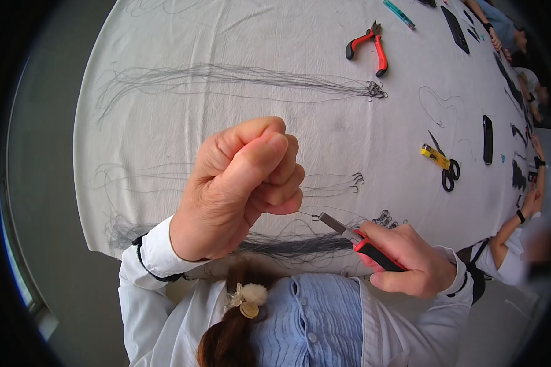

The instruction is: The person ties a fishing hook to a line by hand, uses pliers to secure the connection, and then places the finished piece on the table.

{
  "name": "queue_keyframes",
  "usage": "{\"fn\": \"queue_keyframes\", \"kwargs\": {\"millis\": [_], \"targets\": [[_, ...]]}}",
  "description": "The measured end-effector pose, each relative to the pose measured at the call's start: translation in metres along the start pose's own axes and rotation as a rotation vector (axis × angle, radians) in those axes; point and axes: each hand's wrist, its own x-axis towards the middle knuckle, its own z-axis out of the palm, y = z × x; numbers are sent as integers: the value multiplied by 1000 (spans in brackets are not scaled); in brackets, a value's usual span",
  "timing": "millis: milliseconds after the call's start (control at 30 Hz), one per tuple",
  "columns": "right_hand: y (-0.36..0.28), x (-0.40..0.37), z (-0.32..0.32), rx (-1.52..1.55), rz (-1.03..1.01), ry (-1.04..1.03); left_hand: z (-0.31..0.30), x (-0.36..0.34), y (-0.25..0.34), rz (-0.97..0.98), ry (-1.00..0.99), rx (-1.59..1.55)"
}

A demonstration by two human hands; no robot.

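My left hand (pixel 245 183) is closed in a fist in the middle of the view. A thin fishing line (pixel 306 213) runs out of its lower side to a small dark hook (pixel 315 216). Beside it, my right hand (pixel 413 257) grips red-and-black pliers (pixel 373 249), whose metal jaws meet the hook end. Beneath both hands, near the table's front edge, lies a thick bundle of dark lines (pixel 288 246) with hooks at its right end. Behind my fist are several looser lines with hooks (pixel 356 181).
Farther back lie another bundle of hooked lines (pixel 245 78) and red-handled pliers (pixel 376 49). To the right are black scissors (pixel 450 174), a yellow lighter (pixel 434 156), a phone (pixel 488 140) and a teal lighter-like object (pixel 399 13). Other people's arms (pixel 529 205) rest along the right edge.
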Motion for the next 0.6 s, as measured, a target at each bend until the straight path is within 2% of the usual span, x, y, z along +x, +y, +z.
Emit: {"fn": "queue_keyframes", "kwargs": {"millis": [333,367,400,433,467,500,533,567,600], "targets": [[5,-2,-3,-33,-6,13,-4,4,1,7,-25,-3],[14,-10,-7,29,19,110,-19,6,14,18,-20,-6],[18,-13,-10,89,46,201,-47,6,36,236,129,206],[15,-11,-14,77,47,187,-45,10,54,450,281,420],[12,-9,-12,40,69,152,-23,6,48,325,282,108],[11,-11,-6,17,104,113,-2,6,28,205,151,90],[11,-7,-4,-24,-2,108,-1,8,20,168,138,24],[10,-7,-8,-42,-22,108,-4,12,18,151,116,-31],[10,-8,-10,5,18,208,-11,13,21,164,35,-92]]}}
